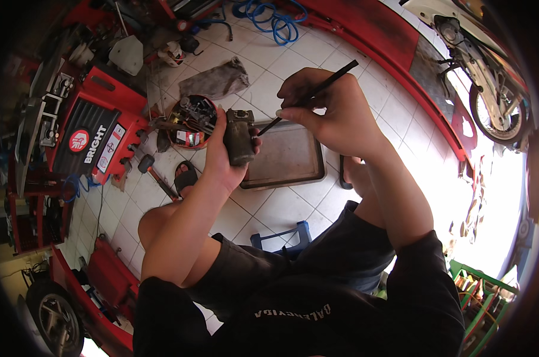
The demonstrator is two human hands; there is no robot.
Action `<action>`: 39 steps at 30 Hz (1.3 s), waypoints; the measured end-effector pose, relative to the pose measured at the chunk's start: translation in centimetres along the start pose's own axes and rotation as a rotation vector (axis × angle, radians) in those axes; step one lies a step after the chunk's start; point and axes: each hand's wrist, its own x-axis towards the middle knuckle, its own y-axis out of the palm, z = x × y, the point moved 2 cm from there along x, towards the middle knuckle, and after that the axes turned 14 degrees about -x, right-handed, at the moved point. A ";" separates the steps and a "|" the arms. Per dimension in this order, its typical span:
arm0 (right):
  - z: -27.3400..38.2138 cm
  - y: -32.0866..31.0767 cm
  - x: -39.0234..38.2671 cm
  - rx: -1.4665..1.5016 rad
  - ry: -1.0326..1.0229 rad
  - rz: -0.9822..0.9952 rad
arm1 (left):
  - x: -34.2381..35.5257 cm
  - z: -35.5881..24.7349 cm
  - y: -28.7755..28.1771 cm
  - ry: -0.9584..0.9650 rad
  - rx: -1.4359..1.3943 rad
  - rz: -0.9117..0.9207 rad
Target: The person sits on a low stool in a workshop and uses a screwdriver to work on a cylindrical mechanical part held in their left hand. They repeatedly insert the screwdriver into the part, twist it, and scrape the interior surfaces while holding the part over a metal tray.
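Note:
My left hand (227, 154) is closed round a grimy cylindrical metal part (240, 139) with a flanged upper end, held upright. My right hand (326, 113) grips a slim black rod (345, 69), slanting down to the right side of the part; whether its tip touches cannot be made out. Below them lies a shallow metal tray (284, 172). Just left of my left hand, a round container (192, 119) of small metal parts and tools sits on the tiled floor, partly behind my fingers. A crumpled grey cloth (213, 80) lies beyond it.
A red machine (73, 119) stands at left, with a hammer (159, 178) nearby. A blue hose (281, 24) lies at the back by a red lift (394, 65), with a motorcycle (483, 101) at right. A blue stool (302, 232) is under me; a wheel (52, 315) sits lower left.

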 end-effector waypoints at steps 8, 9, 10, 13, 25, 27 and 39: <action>-0.6 -0.5 -0.2 -0.008 -0.038 -0.095 | 0.1 0.9 0.2 0.021 0.123 -0.156; -0.6 -0.6 -0.2 -0.012 -0.035 -0.089 | 0.2 0.9 -0.1 0.018 0.125 -0.160; -0.6 -0.6 -0.3 -0.018 -0.029 -0.084 | 0.3 0.9 -0.2 0.012 0.128 -0.162; -0.9 -0.6 -0.4 0.013 -0.014 -0.126 | 0.3 0.9 -0.1 -0.037 0.087 -0.066; -0.1 -0.8 -0.6 0.287 -0.042 -0.174 | -1.5 0.8 1.8 -0.034 0.110 0.108; 0.1 -0.8 -0.7 0.293 -0.037 -0.168 | -1.5 0.8 1.7 -0.040 0.099 0.109; 0.1 -0.1 -0.6 0.218 0.012 -0.180 | -1.4 0.9 1.0 -0.036 0.117 0.090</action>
